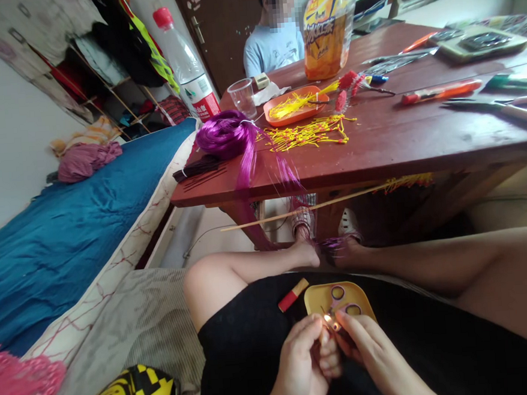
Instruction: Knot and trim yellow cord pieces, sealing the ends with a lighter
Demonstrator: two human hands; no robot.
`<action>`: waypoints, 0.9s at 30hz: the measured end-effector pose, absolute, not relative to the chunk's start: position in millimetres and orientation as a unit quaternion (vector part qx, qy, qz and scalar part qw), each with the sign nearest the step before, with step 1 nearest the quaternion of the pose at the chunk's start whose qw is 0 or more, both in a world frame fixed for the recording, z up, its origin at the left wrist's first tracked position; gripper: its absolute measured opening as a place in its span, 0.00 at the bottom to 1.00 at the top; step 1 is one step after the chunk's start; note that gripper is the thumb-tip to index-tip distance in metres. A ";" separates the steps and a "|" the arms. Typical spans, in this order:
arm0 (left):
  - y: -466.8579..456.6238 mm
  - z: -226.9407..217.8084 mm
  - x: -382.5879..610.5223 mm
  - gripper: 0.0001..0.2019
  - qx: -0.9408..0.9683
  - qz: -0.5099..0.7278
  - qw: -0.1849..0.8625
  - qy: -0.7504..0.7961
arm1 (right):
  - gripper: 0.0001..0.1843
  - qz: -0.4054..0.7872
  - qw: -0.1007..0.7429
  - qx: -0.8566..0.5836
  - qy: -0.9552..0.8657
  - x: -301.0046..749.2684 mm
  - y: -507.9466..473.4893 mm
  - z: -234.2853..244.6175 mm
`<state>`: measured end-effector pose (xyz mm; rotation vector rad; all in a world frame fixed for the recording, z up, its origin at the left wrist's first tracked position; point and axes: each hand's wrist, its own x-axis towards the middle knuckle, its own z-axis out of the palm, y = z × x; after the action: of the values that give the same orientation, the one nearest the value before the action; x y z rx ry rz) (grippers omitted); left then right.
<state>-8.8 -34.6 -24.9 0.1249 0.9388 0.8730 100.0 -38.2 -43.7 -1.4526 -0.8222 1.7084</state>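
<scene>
Both hands meet low over my lap. My left hand [302, 363] is curled into a closed grip, thumb up, and a small flame [328, 320] burns at its tip; what it holds is hidden. My right hand [373, 352] pinches its fingertips beside the flame, on something too small to make out. Just beyond the fingers, a yellow tray [365, 301] rests on my black skirt with pink-handled scissors [343, 300] in it. A red and yellow stick-shaped item [292, 295] lies to its left. Purple threads [247, 156] hang from a bundle on the table down toward my knees.
On the red-brown table [422, 138] ahead are yellow red-tipped strands [308, 133], an orange dish [293, 106], a clear cup [242, 96], two bottles and tools. A thin stick [318, 204] runs under its edge. A person in a blue shirt [273, 43] sits opposite. A blue-covered bed [67, 235] lies left.
</scene>
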 end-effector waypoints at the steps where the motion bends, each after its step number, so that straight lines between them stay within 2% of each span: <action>1: -34.5 -24.7 -8.7 0.21 0.059 0.408 0.799 0.438 | 0.30 0.666 0.366 -0.563 -0.323 99.9 -37.9 -43.5; 27: -36.4 -28.8 -9.8 0.20 0.088 0.411 0.813 0.403 | 0.31 0.627 0.390 -0.588 -0.330 99.1 -39.0 -38.7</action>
<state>-9.8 -36.4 -28.8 0.1887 0.8601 0.8783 99.1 -39.0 -38.7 -1.4951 -0.8379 1.5940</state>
